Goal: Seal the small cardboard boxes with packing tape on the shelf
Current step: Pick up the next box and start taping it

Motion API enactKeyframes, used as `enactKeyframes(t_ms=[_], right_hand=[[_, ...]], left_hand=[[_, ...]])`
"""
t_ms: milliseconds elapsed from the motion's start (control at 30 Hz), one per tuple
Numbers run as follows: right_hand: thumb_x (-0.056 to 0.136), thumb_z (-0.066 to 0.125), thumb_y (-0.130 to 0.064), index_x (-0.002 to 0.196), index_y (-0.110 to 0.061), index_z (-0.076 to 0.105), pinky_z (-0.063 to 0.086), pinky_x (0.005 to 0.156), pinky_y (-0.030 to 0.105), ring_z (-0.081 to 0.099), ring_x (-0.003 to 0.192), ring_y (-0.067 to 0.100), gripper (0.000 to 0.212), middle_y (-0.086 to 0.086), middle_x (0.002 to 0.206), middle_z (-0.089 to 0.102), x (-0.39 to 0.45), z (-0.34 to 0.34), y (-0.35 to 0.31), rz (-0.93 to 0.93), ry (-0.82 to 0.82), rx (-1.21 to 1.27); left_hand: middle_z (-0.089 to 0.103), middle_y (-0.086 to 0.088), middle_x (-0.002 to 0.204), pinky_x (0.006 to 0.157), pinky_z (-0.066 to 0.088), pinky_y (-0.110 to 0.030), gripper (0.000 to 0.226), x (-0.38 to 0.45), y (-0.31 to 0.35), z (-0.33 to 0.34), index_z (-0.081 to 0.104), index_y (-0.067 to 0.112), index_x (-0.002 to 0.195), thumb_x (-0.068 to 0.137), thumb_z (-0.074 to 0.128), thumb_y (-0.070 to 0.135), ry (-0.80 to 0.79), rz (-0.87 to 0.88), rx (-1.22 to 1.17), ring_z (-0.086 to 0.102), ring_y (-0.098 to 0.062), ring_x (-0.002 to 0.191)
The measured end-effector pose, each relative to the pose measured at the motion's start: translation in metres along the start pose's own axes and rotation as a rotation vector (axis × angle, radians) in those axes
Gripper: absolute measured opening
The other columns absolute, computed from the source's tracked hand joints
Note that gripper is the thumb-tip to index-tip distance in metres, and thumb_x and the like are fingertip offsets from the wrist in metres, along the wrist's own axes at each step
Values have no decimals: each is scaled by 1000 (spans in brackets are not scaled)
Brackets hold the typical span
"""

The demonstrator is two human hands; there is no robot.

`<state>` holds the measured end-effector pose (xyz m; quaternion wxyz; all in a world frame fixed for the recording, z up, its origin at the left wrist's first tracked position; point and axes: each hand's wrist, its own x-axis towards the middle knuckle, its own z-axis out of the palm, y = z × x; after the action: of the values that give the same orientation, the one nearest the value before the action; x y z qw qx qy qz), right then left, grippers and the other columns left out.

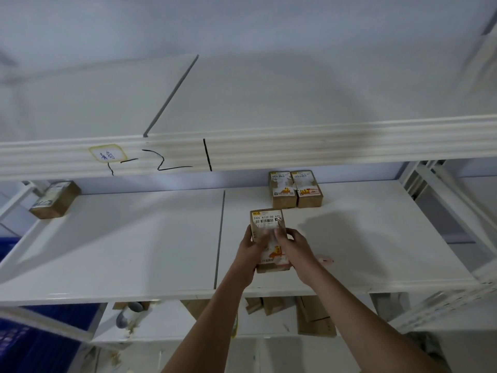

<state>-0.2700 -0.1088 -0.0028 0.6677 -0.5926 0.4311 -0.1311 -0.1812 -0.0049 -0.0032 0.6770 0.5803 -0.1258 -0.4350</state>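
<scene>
While both hands crowd one small cardboard box (266,238) on the middle shelf (134,251), worth noting how that box lies: long axis running from the shelf's front edge toward its back, barcode end farthest away, near end just short of the front edge. Sits a little right of the dark seam (220,238) dividing the shelf boards. Left hand (248,254) wrapped round the box's left side, thumb laid over the top; right hand (291,251) clamped on the right side, fingertips pressed onto the label at mid-length. Hands close together, meeting over the box's middle, neither one clearly nearer. Looks like tape being smoothed down across the top, though no clear strip or roll to be made out, so hard to call how far along. Two more boxes (295,189) standing side by side, touching, toward the back edge just beyond the held one. Another lone box (55,200) well apart at the back left corner. Pinkish scrap (325,259) lying just right of the right wrist. Next pass probably follows that long axis, front to back.
</scene>
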Motion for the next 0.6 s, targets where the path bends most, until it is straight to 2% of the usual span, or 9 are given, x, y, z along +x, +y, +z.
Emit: enactKeyframes(t_ms=[233,300,367,433,467,500,533,600], right_hand=[[92,65,-50,123,-22,56,55,53,22,69,86,11,43,1,107,70,-4,9,1,-32,97,36],[87,68,-54,119,-20,60,57,62,26,69,86,12,48,-1,103,70,-2,10,3,-12,197,14],[84,70,-55,115,-19,63,58,73,32,69,89,16,48,0,103,72,1,11,6,-18,269,1],[81,72,-56,114,-21,59,59,78,36,69,93,19,50,0,105,71,1,13,3,-14,259,78],[83,70,-57,116,-22,56,58,77,37,68,94,20,49,-1,105,69,0,14,-1,-3,240,118],[89,64,-56,116,-24,54,56,76,35,67,95,20,43,-3,104,66,-3,14,-6,9,211,141],[95,56,-54,114,-25,57,54,74,33,66,95,21,34,-5,102,65,-5,14,-12,13,170,171],[101,50,-43,103,-28,67,56,70,31,69,93,22,23,-9,100,70,-6,9,-15,4,121,226]], left_hand=[[72,-9,117,87,59,-46,35,6,-6,4,57,21,132,98,62,26,89,16,61,72,-27,101],[67,-7,125,87,59,-43,44,11,-5,11,52,31,136,94,64,41,179,9,210,68,-24,107],[54,-7,128,90,56,-40,54,17,-3,16,46,40,139,90,64,51,313,31,489,53,-23,118],[54,-9,126,85,58,-38,44,20,1,19,48,39,137,95,59,46,380,99,556,55,-23,115],[58,-10,126,78,60,-37,42,20,4,22,48,37,137,97,56,47,340,93,507,61,-22,109],[61,-11,127,76,60,-36,48,20,8,25,46,36,138,95,55,55,281,46,437,64,-23,106],[61,-9,127,80,59,-38,63,20,8,26,43,37,138,86,57,68,234,-10,375,64,-25,105],[57,-7,128,89,57,-47,93,21,11,25,40,39,135,60,65,86,215,-92,356,63,-27,107]])
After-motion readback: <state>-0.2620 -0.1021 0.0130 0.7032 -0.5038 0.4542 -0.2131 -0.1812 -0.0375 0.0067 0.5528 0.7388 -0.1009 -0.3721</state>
